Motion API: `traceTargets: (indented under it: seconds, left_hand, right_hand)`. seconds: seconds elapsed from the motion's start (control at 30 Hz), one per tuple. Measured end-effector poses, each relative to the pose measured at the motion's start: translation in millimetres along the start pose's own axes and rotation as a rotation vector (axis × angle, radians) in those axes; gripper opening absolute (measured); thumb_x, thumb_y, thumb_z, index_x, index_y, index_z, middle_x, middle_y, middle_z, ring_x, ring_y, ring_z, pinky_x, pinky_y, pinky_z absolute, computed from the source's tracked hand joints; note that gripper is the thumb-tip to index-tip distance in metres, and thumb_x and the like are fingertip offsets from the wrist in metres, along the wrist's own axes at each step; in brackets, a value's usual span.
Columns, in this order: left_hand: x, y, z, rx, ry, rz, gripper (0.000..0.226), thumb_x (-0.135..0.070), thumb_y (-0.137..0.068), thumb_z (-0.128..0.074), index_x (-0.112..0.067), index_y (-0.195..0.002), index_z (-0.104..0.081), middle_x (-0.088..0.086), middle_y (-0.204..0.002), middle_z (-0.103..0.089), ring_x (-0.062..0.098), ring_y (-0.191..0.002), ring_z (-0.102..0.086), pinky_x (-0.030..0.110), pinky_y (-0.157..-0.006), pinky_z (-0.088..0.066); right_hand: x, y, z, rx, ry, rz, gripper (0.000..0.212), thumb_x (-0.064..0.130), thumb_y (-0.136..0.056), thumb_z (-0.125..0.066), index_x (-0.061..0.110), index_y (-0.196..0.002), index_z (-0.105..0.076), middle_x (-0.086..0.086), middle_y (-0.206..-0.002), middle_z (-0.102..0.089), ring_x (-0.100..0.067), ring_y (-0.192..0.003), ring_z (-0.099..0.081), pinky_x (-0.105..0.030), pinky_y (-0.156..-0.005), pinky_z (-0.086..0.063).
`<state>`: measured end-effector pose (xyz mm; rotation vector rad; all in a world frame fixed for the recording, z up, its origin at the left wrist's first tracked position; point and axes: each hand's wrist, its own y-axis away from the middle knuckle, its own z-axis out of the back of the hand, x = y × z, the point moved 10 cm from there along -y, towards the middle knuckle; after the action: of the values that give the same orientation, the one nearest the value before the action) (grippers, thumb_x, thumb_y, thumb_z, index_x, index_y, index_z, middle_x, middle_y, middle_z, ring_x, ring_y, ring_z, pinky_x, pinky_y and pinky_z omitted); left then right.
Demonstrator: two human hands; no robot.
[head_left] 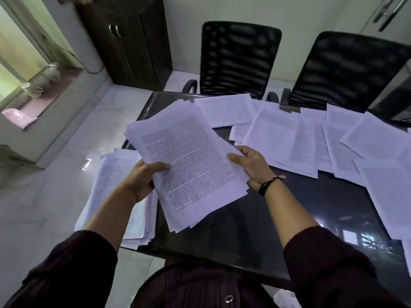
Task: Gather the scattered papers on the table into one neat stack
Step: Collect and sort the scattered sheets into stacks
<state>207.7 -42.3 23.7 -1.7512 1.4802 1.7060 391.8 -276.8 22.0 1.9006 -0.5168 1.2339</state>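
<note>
I hold a thick bundle of printed papers (189, 165) above the dark glass table (278, 230). My left hand (144, 178) grips the bundle's left edge, thumb on top. My right hand (251, 165) holds its right edge, fingers curled round the sheets. The bundle's sheets are fanned and uneven. A second pile of papers (117, 196) lies at the table's left edge, partly overhanging it and partly hidden by my left arm. Several loose printed sheets (311, 141) lie scattered and overlapping across the far and right parts of the table.
Two black mesh office chairs (238, 58) (349, 72) stand at the table's far side. A dark wooden cabinet (124, 41) stands at the back left. Pale tiled floor (55, 185) lies to the left of the table. Bare dark glass shows in the table's near middle.
</note>
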Motion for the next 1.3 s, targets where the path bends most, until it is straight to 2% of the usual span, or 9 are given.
traceTargets:
  seconds: [0.07,0.27,0.43,0.5,0.6,0.73,0.83,0.93,1.3]
  left_hand:
    - [2,5,28,0.01,0.009,0.024,0.05,-0.003,-0.073,-0.076,-0.008,-0.123,-0.069,0.01,-0.112,-0.078,0.026,-0.096,-0.076,0.036,-0.075,-0.064]
    - [20,11,116,-0.097,0.058,0.1,0.054,-0.01,-0.079,-0.079,-0.006,-0.131,-0.068,0.021,-0.121,-0.075,0.035,-0.096,-0.076,0.043,-0.073,-0.064]
    - [17,14,164,-0.209,0.069,0.083,0.025,-0.003,-0.096,-0.067,-0.007,-0.12,-0.071,0.016,-0.103,-0.08,0.032,-0.083,-0.078,0.042,-0.066,-0.065]
    - [11,14,180,-0.296,0.054,0.041,0.018,-0.008,-0.099,-0.066,-0.01,-0.117,-0.068,0.014,-0.1,-0.079,0.031,-0.082,-0.077,0.044,-0.069,-0.065]
    - [-2,15,213,-0.471,-0.235,-0.034,0.033,-0.029,-0.101,-0.067,-0.017,-0.125,-0.048,0.014,-0.115,-0.071,0.031,-0.097,-0.073,0.051,-0.088,-0.061]
    - [-8,10,236,-0.484,-0.612,-0.057,0.051,-0.031,-0.104,-0.06,-0.016,-0.145,-0.033,0.007,-0.117,-0.066,0.026,-0.093,-0.066,0.038,-0.08,-0.048]
    - [5,3,252,-0.439,-0.824,0.02,0.066,-0.027,-0.101,-0.064,-0.008,-0.155,-0.031,0.014,-0.134,-0.059,0.036,-0.115,-0.061,0.042,-0.091,-0.047]
    - [-2,2,256,-0.499,-1.008,-0.078,0.066,-0.022,-0.096,-0.068,-0.002,-0.152,-0.039,0.023,-0.15,-0.044,0.042,-0.133,-0.049,0.051,-0.107,-0.044]
    - [-17,-70,67,-0.198,-0.92,-0.363,0.042,-0.018,-0.098,-0.066,-0.009,-0.137,-0.052,0.009,-0.136,-0.056,0.024,-0.114,-0.061,0.033,-0.092,-0.048]
  right_hand:
    - [-10,-6,-19,-0.031,0.101,0.011,0.027,0.015,-0.09,-0.075,0.007,-0.115,-0.067,-0.015,-0.115,-0.071,-0.023,-0.09,-0.07,-0.037,-0.078,-0.058]
    - [-65,-4,-143,0.329,0.359,-0.201,0.03,0.032,-0.097,-0.067,0.01,-0.117,-0.07,-0.008,-0.114,-0.076,-0.026,-0.1,-0.074,-0.038,-0.086,-0.059]
    - [-63,-21,-164,-0.125,0.364,-0.029,0.032,0.045,-0.1,-0.059,0.016,-0.11,-0.067,0.003,-0.109,-0.07,-0.016,-0.102,-0.063,-0.03,-0.088,-0.049]
    - [-74,-24,-179,-0.111,0.474,-0.022,0.026,0.039,-0.1,-0.058,0.018,-0.113,-0.066,0.002,-0.111,-0.071,-0.02,-0.104,-0.066,-0.036,-0.093,-0.052]
    - [-100,-28,-211,0.019,0.566,-0.093,0.029,0.046,-0.094,-0.055,0.023,-0.11,-0.06,-0.008,-0.111,-0.07,-0.027,-0.099,-0.067,-0.053,-0.097,-0.052]
    - [-131,-26,-242,0.082,0.744,-0.162,0.026,0.04,-0.103,-0.052,0.019,-0.118,-0.049,0.004,-0.106,-0.06,-0.02,-0.098,-0.057,-0.035,-0.079,-0.047]
    - [-155,-26,-253,0.164,0.983,-0.166,0.051,0.044,-0.099,-0.058,0.013,-0.137,-0.042,-0.003,-0.131,-0.052,-0.025,-0.116,-0.057,-0.034,-0.09,-0.046]
    - [-143,-23,-238,0.013,1.054,-0.048,0.049,0.039,-0.095,-0.062,0.013,-0.135,-0.048,-0.006,-0.13,-0.053,-0.022,-0.104,-0.063,-0.034,-0.087,-0.052]
    - [-63,23,-51,-0.514,0.834,0.003,0.032,0.036,-0.095,-0.065,0.013,-0.117,-0.061,0.004,-0.097,-0.065,-0.017,-0.091,-0.064,-0.031,-0.082,-0.051]
